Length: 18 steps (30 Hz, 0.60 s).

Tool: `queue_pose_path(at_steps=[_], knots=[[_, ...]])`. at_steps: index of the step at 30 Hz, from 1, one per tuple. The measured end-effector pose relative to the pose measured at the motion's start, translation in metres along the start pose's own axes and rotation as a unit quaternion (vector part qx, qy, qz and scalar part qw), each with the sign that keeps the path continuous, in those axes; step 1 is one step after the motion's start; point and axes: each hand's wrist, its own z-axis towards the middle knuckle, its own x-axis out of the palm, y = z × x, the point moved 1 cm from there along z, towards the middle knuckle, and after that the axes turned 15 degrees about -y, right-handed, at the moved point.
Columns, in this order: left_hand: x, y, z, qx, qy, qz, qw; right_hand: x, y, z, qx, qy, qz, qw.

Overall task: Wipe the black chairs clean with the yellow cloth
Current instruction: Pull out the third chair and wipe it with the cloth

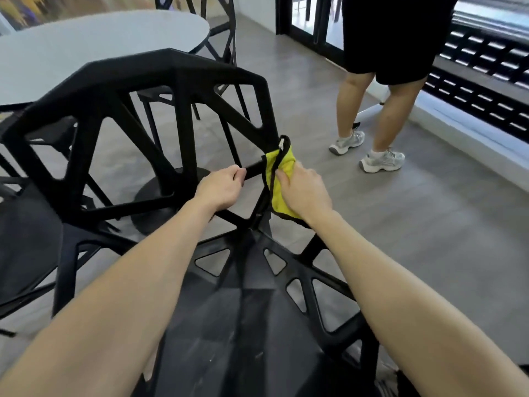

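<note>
A grey, wood-grain plank floor (300, 90) is seen across the scene. Nearest on it, a black plastic chair with triangular cut-outs (252, 316) is stood, its open-framed backrest rising towards the far left. Just beyond that backrest, the round black pedestal base (160, 196) of a round pale-grey table (86, 50) is set on the floor. At the far side of the table, another black open-framed chair (220, 32) is placed. To the right, a standing person's white and grey trainers (382, 161) are planted on the planks, near a low white ledge (469, 144) along the right edge.
</note>
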Motion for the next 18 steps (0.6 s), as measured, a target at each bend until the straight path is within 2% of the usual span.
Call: queue_pose_path(at_steps=[6,9,13,16,18], knots=[[0.004,-0.011,-0.017,0.013,-0.012,-0.007,1.000,-0.037,-0.058,-0.112,0.035,-0.002,-0.004,0.999],[0.009,-0.019,-0.031,0.020,-0.028,-0.006,0.999,-0.036,-0.049,-0.091,0.033,0.022,-0.050,0.998],[0.002,-0.026,-0.037,0.013,-0.012,-0.007,1.000,-0.027,-0.015,-0.038,0.043,0.023,0.003,0.999],[-0.002,-0.028,-0.036,0.003,0.020,-0.014,1.000,-0.043,-0.018,-0.070,0.045,0.009,0.009,0.999],[-0.004,-0.033,-0.047,0.002,-0.024,-0.037,0.999,-0.059,-0.031,-0.101,0.036,0.012,0.006,0.999]])
